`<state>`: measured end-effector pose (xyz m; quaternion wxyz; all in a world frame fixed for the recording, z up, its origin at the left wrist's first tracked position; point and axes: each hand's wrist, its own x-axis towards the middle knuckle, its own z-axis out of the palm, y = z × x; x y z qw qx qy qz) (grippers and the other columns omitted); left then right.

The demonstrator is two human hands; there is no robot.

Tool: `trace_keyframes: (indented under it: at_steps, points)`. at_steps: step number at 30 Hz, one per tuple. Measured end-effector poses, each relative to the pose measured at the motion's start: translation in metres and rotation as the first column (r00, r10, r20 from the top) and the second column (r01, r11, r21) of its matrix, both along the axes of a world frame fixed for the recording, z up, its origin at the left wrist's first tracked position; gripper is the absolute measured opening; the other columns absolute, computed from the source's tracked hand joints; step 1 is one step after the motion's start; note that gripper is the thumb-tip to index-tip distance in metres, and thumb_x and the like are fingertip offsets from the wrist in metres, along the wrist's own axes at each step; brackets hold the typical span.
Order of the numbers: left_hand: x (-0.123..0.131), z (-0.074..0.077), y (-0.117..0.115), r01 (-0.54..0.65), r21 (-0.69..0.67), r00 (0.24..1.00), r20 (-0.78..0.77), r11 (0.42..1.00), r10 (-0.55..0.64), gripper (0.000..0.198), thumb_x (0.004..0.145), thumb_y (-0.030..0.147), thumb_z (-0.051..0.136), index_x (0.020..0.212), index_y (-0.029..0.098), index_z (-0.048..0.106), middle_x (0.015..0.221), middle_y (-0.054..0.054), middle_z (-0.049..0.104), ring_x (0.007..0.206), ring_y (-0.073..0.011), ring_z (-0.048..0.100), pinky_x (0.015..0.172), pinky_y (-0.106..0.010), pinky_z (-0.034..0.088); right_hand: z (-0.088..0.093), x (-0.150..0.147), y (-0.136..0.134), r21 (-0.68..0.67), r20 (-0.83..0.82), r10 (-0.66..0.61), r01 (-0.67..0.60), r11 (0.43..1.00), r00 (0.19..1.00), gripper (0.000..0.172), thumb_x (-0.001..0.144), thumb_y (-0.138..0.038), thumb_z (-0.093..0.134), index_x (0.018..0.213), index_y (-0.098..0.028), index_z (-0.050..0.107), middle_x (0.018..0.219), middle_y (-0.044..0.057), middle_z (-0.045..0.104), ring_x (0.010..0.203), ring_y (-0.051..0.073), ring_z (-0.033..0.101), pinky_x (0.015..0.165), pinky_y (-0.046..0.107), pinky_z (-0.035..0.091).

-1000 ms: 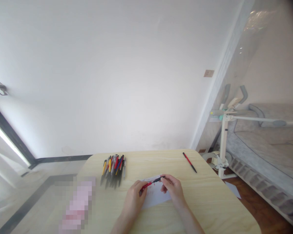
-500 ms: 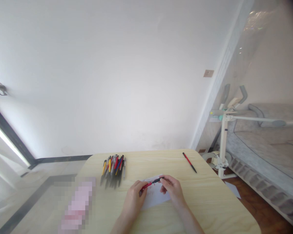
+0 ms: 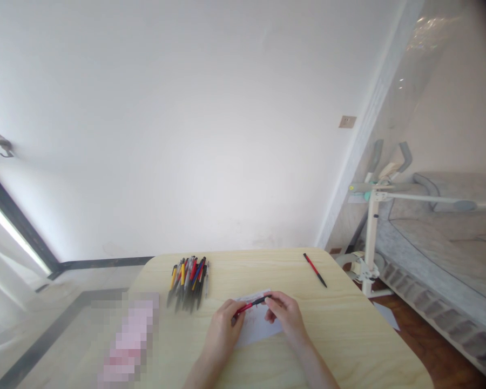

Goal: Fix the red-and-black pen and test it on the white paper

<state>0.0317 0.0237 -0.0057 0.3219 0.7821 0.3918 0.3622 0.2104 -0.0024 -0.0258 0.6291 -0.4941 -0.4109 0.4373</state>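
Holding a slim red and black pen [image 3: 252, 304], the two bare hands are near each other above a light wooden desk [image 3: 340, 335]. The left hand [image 3: 223, 327] has its fingers closed upon the red part, and the right hand [image 3: 287, 314] pinches the black end between thumb and fingers, opened only as much as the pen is thick. This pen is slanting over a white sheet of paper [image 3: 261, 327] with small reddish marks. On the far left part of the desk lies a pile of mixed-colour pens [image 3: 188, 281]; another red and black pen [image 3: 315, 270] lies alone near the far right corner.
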Motion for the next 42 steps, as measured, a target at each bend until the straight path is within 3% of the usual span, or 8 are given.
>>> trace_keyframes:
  at_steps: [27, 33, 42]
  points:
    - [0.0009, -0.0028, 0.0006, -0.005, 0.011, 1.0, 0.02, 1.0, 0.005, 0.024, 0.081, 0.019, 0.045, 0.092, 0.024, 0.066, 0.084, -0.005, 0.063, 0.079, -0.0175, 0.058, 0.071, -0.026, 0.044, -0.0041, 0.0005, 0.0002, 0.003, 0.037, 0.033, -0.033, 0.999, 0.999, 0.03, 0.069, -0.04, 0.066, 0.081, -0.013, 0.063, 0.064, 0.006, 0.066, 0.041, 0.011, 0.054, 0.038, 0.021, 0.042]
    - [0.0006, -0.0018, 0.0, 0.003, 0.023, 1.0, 0.006, 1.0, -0.003, 0.024, 0.082, 0.02, 0.045, 0.093, 0.024, 0.066, 0.085, -0.005, 0.063, 0.079, -0.0175, 0.058, 0.071, -0.026, 0.045, 0.001, 0.0002, -0.001, 0.004, 0.04, 0.039, -0.04, 0.999, 0.998, 0.028, 0.07, -0.038, 0.065, 0.079, -0.012, 0.063, 0.048, 0.001, 0.06, 0.041, 0.011, 0.052, 0.039, 0.02, 0.041]
    - [0.0, -0.0038, 0.0007, 0.003, 0.046, 1.0, -0.011, 0.999, -0.002, 0.025, 0.083, 0.02, 0.044, 0.094, 0.024, 0.066, 0.085, -0.005, 0.064, 0.079, -0.0165, 0.059, 0.071, -0.025, 0.046, -0.0004, 0.0002, -0.0014, 0.027, -0.012, 0.008, -0.008, 1.0, 1.0, 0.028, 0.068, -0.036, 0.067, 0.084, -0.014, 0.059, 0.054, -0.001, 0.061, 0.04, 0.011, 0.053, 0.037, 0.02, 0.041]
